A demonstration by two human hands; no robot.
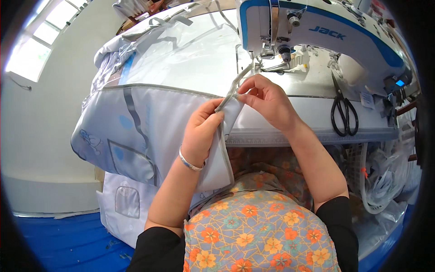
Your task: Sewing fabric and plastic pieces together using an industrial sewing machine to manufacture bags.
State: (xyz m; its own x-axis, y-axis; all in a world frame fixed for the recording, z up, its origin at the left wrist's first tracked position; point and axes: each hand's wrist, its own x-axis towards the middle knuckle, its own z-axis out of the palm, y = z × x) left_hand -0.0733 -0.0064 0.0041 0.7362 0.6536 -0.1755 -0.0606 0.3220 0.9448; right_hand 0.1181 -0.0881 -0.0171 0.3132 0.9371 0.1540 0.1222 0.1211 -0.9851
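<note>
My left hand (201,129) pinches the corner of a white fabric piece (176,118) trimmed in grey, where a strip of grey binding tape (234,86) meets its edge. Thumb and fingertips of my right hand (267,99) are closed on the same tape, just right of the left fingertips. From there the tape runs up to the needle area of a white and blue sewing machine (312,31). The fabric has a grey strap and a clear window, and drapes over the table's front edge toward my lap. Clear plastic sheeting (190,54) spreads behind it.
Black-handled scissors (344,111) lie on the table (294,113) to the right. Below them stands a white basket (362,177) beside clear plastic. More white fabric (115,208) hangs at lower left, above a blue floor (59,240). A wall (59,131) rises at left.
</note>
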